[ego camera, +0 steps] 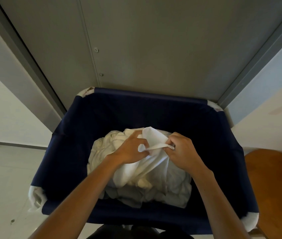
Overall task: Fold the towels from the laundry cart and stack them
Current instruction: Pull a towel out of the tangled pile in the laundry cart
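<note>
A navy fabric laundry cart (62,152) fills the middle of the view, with a heap of crumpled white and cream towels (102,149) inside. Both my hands are over the heap. One white towel (147,168) is lifted off the pile. My left hand (130,150) pinches its hemmed edge at one end. My right hand (182,150) grips the same edge a little to the right, so the hem is stretched tight between them. The rest of this towel hangs down onto the heap.
A grey metal door or panel (145,49) rises right behind the cart. A round wooden tabletop (274,183) sits at the lower right, next to the cart's corner. Pale floor (3,178) lies to the left.
</note>
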Demonstrator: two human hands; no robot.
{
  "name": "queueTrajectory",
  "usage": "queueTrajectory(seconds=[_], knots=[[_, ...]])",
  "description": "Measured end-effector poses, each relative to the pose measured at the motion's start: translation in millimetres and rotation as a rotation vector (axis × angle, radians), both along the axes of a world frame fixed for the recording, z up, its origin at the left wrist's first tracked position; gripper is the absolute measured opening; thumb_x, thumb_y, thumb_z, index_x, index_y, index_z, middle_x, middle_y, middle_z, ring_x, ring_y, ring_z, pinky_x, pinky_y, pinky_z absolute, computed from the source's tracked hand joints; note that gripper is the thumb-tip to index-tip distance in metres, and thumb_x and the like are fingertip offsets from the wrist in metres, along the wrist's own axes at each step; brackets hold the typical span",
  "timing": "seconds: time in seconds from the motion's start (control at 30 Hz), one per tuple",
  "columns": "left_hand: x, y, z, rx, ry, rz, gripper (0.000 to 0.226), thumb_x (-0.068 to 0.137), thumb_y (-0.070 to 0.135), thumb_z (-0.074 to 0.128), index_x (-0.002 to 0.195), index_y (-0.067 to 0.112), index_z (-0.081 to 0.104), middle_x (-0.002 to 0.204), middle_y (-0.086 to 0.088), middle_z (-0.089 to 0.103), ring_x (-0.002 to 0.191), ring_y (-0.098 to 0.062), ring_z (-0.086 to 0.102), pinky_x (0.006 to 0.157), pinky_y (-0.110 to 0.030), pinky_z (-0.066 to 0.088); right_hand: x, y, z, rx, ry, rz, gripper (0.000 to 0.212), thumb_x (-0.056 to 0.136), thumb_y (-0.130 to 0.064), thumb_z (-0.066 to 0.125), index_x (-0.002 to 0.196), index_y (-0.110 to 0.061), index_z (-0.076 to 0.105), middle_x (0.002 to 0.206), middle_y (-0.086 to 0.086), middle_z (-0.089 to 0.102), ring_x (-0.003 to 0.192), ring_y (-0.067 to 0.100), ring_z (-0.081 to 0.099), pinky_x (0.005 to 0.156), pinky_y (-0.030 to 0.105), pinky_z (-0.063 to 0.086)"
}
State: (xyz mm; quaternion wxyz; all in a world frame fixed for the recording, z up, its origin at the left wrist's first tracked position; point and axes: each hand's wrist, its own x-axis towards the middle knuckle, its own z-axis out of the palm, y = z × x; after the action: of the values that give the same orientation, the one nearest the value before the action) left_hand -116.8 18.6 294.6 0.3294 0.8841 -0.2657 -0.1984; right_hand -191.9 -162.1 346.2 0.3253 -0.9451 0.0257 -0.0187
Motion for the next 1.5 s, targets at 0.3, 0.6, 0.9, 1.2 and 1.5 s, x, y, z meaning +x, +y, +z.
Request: queueTrajectory(seconds=[0.3, 0.6, 0.9, 1.2, 1.5], knots=[[-0.1, 2.6, -20.5, 0.115, 0.050, -0.039, 0.021, 0.090, 0.032, 0.064, 0.107, 0.019, 0.064, 0.104, 0.007, 0.047, 0.095, -0.012, 0.051, 0.081, -0.020, 0.037, -4.6, -8.8, 7.6, 0.024, 0.016, -0.062, 0.024, 0.078, 0.000, 0.061, 0.069, -0.018, 0.048, 0.071, -0.008, 0.053, 0.061, 0.006, 0.050, 0.054, 0.017, 0.042], [1.1, 24.8, -42.3, 0.305, 0.029, -0.154, 0.025, 0.094, 0.035, 0.057, 0.103, 0.013, 0.066, 0.097, 0.002, 0.055, 0.092, -0.016, 0.054, 0.078, -0.024, 0.043, -4.7, -22.6, 8.9, 0.037, -0.107, -0.066, 0.027, 0.072, 0.013, 0.060, 0.069, -0.011, 0.050, 0.066, -0.006, 0.052, 0.064, 0.006, 0.050, 0.056, 0.011, 0.040], [43.3, 45.6, 8.2, -0.109, -0.399, 0.077, 0.021, 0.088, 0.024, 0.055, 0.078, 0.006, 0.061, 0.076, 0.005, 0.046, 0.064, -0.021, 0.052, 0.061, -0.033, 0.048, -2.7, -38.3, -4.3, -0.139, 0.006, -0.162, 0.019, 0.090, -0.005, 0.058, 0.103, -0.012, 0.071, 0.091, -0.008, 0.050, 0.071, 0.001, 0.048, 0.058, 0.007, 0.037], [0.0, 43.8, -48.0, 0.201, -0.093, -0.116, 0.029, 0.098, 0.037, 0.048, 0.098, 0.014, 0.067, 0.098, 0.002, 0.060, 0.091, -0.015, 0.055, 0.081, -0.025, 0.041, 3.1, -19.3, 3.0, 0.089, -0.110, -0.220, 0.023, 0.081, 0.007, 0.052, 0.086, -0.008, 0.068, 0.089, -0.007, 0.063, 0.081, 0.001, 0.057, 0.068, 0.005, 0.042], [3.5, 49.9, -50.6, 0.118, -0.194, 0.069, 0.018, 0.097, 0.028, 0.050, 0.088, 0.014, 0.057, 0.084, 0.000, 0.062, 0.073, -0.013, 0.055, 0.068, -0.027, 0.042, -5.7, -37.7, 8.3, 0.030, -0.087, -0.269, 0.034, 0.081, 0.009, 0.052, 0.099, -0.017, 0.064, 0.075, -0.009, 0.059, 0.073, 0.003, 0.057, 0.061, 0.009, 0.042]])
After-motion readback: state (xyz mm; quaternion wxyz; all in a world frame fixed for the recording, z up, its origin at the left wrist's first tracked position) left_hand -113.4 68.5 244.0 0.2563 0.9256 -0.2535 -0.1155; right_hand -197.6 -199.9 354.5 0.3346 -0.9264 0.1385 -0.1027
